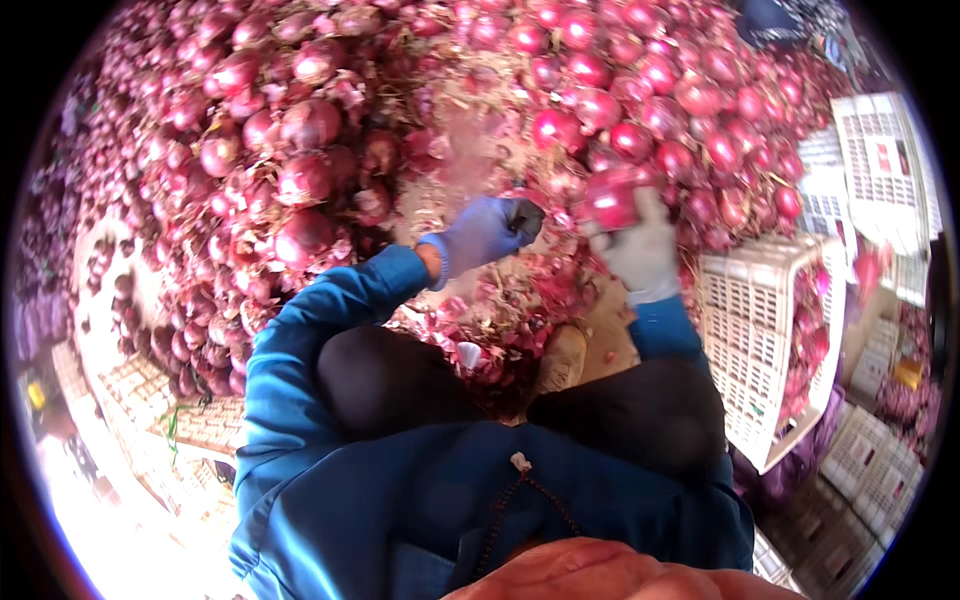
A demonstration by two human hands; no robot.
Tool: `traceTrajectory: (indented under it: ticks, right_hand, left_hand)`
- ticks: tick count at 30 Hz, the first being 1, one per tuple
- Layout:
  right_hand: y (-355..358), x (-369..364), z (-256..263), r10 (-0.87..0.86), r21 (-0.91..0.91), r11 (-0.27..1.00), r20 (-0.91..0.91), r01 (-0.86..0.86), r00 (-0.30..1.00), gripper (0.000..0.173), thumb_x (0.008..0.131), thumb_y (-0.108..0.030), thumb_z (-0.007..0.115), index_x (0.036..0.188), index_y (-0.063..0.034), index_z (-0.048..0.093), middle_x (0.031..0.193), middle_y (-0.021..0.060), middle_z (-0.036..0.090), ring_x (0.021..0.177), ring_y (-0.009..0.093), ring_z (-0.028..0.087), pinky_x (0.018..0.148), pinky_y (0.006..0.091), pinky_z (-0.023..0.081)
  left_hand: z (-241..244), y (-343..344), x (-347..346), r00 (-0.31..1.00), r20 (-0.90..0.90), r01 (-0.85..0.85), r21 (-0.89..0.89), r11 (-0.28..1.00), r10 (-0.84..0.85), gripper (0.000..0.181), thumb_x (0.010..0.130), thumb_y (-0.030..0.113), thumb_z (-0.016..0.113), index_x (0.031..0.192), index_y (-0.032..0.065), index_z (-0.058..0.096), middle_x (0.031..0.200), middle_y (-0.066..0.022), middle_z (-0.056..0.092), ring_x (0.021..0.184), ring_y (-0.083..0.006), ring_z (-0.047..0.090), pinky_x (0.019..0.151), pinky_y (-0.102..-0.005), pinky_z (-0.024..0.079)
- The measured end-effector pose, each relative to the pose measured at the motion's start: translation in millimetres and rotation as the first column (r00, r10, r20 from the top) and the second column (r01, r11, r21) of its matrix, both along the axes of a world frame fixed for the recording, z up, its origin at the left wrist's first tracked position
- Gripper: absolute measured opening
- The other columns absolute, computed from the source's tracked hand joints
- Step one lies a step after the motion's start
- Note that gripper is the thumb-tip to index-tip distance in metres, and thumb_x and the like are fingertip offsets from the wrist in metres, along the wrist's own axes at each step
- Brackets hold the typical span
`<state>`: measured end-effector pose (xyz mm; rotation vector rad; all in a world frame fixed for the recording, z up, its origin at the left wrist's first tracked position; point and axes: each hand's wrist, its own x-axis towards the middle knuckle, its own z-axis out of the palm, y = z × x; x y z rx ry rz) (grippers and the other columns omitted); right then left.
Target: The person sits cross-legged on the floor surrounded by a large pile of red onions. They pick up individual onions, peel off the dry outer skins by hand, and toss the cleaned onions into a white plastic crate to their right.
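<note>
My left hand (491, 231), in a bluish-purple knit glove with dark fingertips, is curled above the skin-littered ground; whether it holds something small is hidden. My right hand (637, 236), in a pale glove, has its fingers around a red onion (611, 201), slightly blurred. Beyond it lies a heap of red onions (664, 116). Another large heap of red onions (307, 180) with dry stalks rises to the left of my left hand. Loose onion skins (487, 292) cover the ground between my hands and knees.
A white plastic crate (746, 330) holding red onions stands tilted by my right knee. More white crates (881, 165) are stacked at the far right, and others (202, 424) lie at the lower left. My shoe (561, 356) rests among the skins. Part of a person's dark clothing (769, 22) shows at top right.
</note>
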<state>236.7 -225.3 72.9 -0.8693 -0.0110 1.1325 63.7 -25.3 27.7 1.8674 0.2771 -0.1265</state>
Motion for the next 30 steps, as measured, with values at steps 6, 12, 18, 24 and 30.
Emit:
traceTrajectory:
  ticks: [6, 12, 18, 24, 30]
  right_hand:
    - [-31, 119, 50, -0.231, 0.430, 0.875, -0.032, 0.222, 0.972, 0.069, 0.101, -0.052, 0.045, 0.147, -0.0014, 0.040, 0.137, 0.0197, 0.057, 0.104, 0.027, 0.065, 0.083, 0.0380, 0.054]
    - [30, 57, -18, 0.518, -0.529, 0.780, 0.846, 0.334, 0.131, 0.051, 0.094, -0.029, 0.066, 0.138, -0.0059, 0.055, 0.137, 0.0160, 0.059, 0.127, 0.029, 0.055, 0.109, 0.0371, 0.042]
    - [3, 30, -81, 0.743, -0.486, 0.668, 0.467, 0.564, -0.479, 0.055, 0.090, -0.035, 0.062, 0.141, -0.0157, 0.053, 0.153, 0.0142, 0.042, 0.141, 0.037, 0.036, 0.117, 0.0520, 0.025]
    - [14, 40, -89, 0.761, -0.507, 0.648, 0.452, 0.568, -0.465, 0.055, 0.089, -0.037, 0.062, 0.141, -0.0214, 0.054, 0.155, 0.0126, 0.039, 0.139, 0.036, 0.037, 0.113, 0.0493, 0.027]
    - [12, 39, -85, 0.815, -0.546, 0.580, 0.409, 0.605, -0.411, 0.055, 0.089, -0.040, 0.063, 0.141, -0.0250, 0.054, 0.156, 0.0097, 0.038, 0.140, 0.033, 0.036, 0.114, 0.0470, 0.026]
  left_hand:
    - [-40, 72, 6, 0.970, 0.074, -0.229, 0.610, 0.759, 0.234, 0.069, 0.088, 0.048, 0.067, 0.143, 0.0111, 0.047, 0.141, -0.0206, 0.051, 0.127, -0.0398, 0.052, 0.104, -0.0459, 0.044]
    - [-65, 160, 38, 0.963, -0.180, 0.085, 0.911, 0.405, 0.203, 0.089, 0.085, 0.068, 0.056, 0.153, 0.0142, 0.034, 0.155, -0.0195, 0.035, 0.141, -0.0428, 0.034, 0.113, -0.0552, 0.033]
    - [-39, 109, 67, 0.821, -0.557, 0.478, 0.545, 0.689, -0.129, 0.075, 0.085, 0.061, 0.059, 0.145, 0.0165, 0.047, 0.132, -0.0213, 0.059, 0.111, -0.0427, 0.065, 0.093, -0.0476, 0.053]
    - [-44, 140, 153, 0.939, -0.335, 0.337, 0.857, 0.390, -0.076, 0.066, 0.092, 0.055, 0.053, 0.152, 0.0288, 0.038, 0.160, -0.0108, 0.032, 0.144, -0.0393, 0.033, 0.110, -0.0634, 0.033]
    - [-73, 148, 192, 0.892, -0.452, 0.445, 0.877, 0.183, -0.006, 0.061, 0.094, 0.052, 0.055, 0.150, 0.0315, 0.041, 0.162, -0.0080, 0.027, 0.150, -0.0386, 0.022, 0.112, -0.0745, 0.018]
